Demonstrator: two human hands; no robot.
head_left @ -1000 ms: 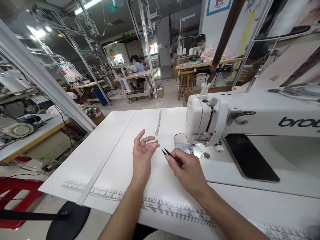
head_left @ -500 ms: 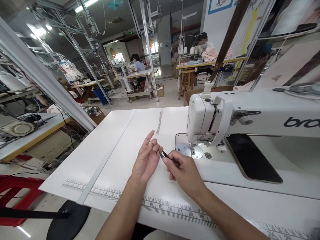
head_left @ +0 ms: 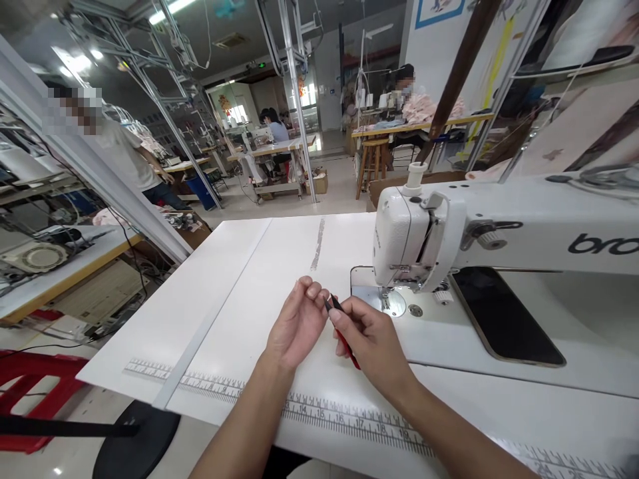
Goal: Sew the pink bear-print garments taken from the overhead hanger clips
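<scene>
My right hand (head_left: 372, 332) is closed around a pair of thread snips (head_left: 348, 339) with red handles and black blades. The two blade tips stand slightly apart and point up and left, close to the fingertips of my left hand (head_left: 299, 326). That hand is palm up, its fingers curled in and pressed together, with nothing visible in its palm. Whether the blades touch a fingertip I cannot tell. Both hands are above the white sewing table (head_left: 234, 332), left of the sewing machine's needle plate (head_left: 394, 303).
A white sewing machine (head_left: 409, 233) stands at the right, with a black phone (head_left: 504, 316) lying on its bed. A printed ruler scale (head_left: 344, 419) runs along the table's front edge. Beyond are a metal post (head_left: 150, 199), a person standing (head_left: 124, 156) at the left, and seated workers.
My left hand's raised digit has folded in towards the others. The snips have turned in my right hand, so their red handles now show. A person has come into view at the left.
</scene>
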